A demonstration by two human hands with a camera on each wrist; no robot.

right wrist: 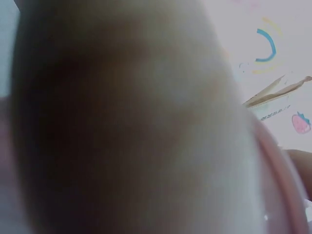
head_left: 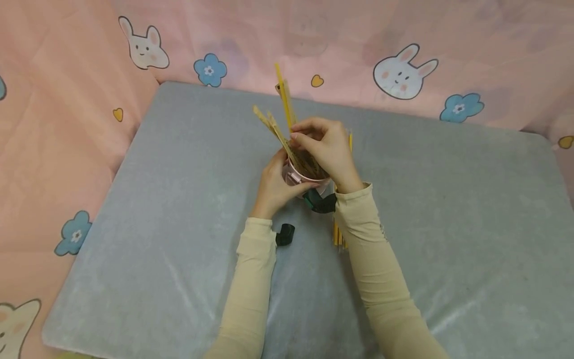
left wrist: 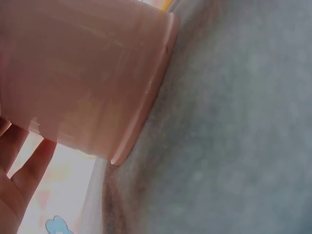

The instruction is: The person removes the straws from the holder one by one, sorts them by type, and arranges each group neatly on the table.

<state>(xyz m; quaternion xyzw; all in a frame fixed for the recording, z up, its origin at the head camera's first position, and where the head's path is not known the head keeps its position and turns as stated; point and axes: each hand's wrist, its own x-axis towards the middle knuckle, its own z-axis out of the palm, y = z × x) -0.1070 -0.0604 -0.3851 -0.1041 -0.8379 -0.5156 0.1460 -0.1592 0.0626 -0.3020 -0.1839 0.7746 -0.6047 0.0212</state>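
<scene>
A pink cup (head_left: pixel 291 174) stands on the grey table, its smooth side and base rim filling much of the left wrist view (left wrist: pixel 83 73). My left hand (head_left: pixel 276 187) grips it round the side, thumb near the rim. Several long, thin tan pieces (head_left: pixel 278 130) of unclear kind lean out of the cup to the far left. Over the cup, my right hand (head_left: pixel 326 149) pinches a long yellow stick, seemingly a pencil (head_left: pixel 284 99), which points up and away. Its lower end is hidden. A blurred sleeve or arm covers most of the right wrist view.
Several yellow pencils (head_left: pixel 337 235) lie on the table, partly under my right forearm. Black wrist-camera mounts (head_left: pixel 285 234) sit at both wrists. A pink cloth (head_left: pixel 350 45) with rabbits and flowers hangs behind the grey table (head_left: pixel 188 199).
</scene>
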